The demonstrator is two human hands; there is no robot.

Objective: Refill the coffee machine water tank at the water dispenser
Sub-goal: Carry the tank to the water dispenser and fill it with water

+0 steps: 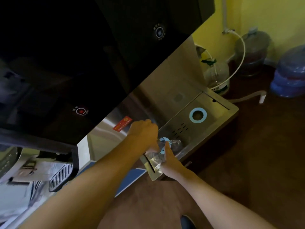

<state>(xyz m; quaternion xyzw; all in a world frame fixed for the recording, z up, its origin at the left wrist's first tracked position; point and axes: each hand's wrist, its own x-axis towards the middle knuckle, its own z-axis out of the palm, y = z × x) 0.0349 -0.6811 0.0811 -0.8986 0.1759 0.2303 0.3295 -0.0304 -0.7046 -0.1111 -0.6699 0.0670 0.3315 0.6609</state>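
Tank at dispenser, filling apparently underway.

Clear plastic water tank (162, 152) sits on the stainless steel dispenser's drip tray (203, 129), over one blue ring; left hand (144, 132) curls around its upper edge, right hand (170, 157) lies flat-fingered against its side. Return to coffee machine remains. Counted: one tank, two blue rings (197, 115), three large water jugs (289, 71).

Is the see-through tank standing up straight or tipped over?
Tipped. The clear water tank leans on the steel tray, held between the left hand and right hand.
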